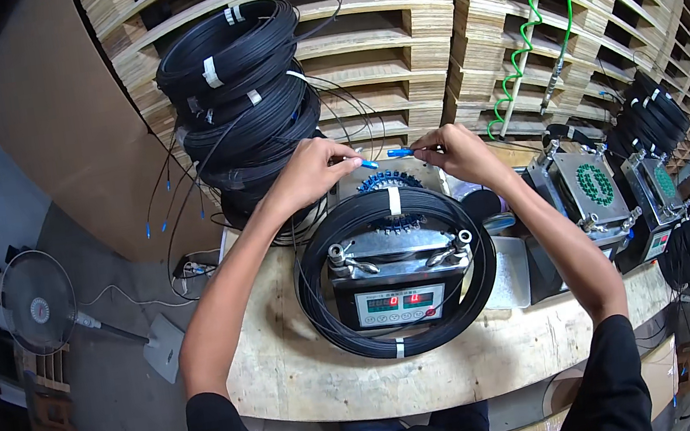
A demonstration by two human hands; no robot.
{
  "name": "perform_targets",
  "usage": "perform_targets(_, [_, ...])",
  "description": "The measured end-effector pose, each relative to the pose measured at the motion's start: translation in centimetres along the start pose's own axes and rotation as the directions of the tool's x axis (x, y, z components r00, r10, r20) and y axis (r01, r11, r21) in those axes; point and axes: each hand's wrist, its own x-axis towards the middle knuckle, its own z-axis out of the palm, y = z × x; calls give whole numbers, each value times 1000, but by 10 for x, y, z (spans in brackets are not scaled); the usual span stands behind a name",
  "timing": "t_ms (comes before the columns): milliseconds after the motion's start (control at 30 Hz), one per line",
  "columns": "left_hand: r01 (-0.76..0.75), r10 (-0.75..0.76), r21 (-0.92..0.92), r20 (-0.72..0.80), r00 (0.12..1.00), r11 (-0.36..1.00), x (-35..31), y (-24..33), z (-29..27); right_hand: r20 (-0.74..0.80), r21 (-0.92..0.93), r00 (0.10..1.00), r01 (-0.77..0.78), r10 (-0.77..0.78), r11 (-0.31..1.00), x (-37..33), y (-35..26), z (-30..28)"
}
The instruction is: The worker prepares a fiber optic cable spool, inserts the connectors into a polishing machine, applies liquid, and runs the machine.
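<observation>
Above the far side of a polishing machine [395, 254], my two hands face each other a short way apart. My left hand [317, 165] pinches a small blue fibre connector [369, 164] between thumb and fingertips. Another blue connector [399, 153] is gripped in the fingertips of my right hand [453, 149]. Under them shows a round fixture [389, 181] ringed with blue connectors. A coil of black cable [311, 300], bound with white tape, leans around the machine and partly hides it. The machine's front panel [400, 305] has lit red digits.
Taped black cable coils [231, 64] are piled high at the back left. Two more machines [585, 182] with green-dotted round tops stand to the right, beside further coils [653, 115]. Green spiral hoses [524, 31] hang before stacked wooden pallets [366, 23]. A fan [39, 304] stands at left.
</observation>
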Motion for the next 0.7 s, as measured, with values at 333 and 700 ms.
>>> perform_targets(333, [-34,34,22,0,999,999,2,1,5,58,-242,998,45,-32,969,6,-17,-3])
perform_targets(700, [-64,71,117,-58,996,991,-1,-2,6,138,-428,988,122,-69,895,16,-20,-2])
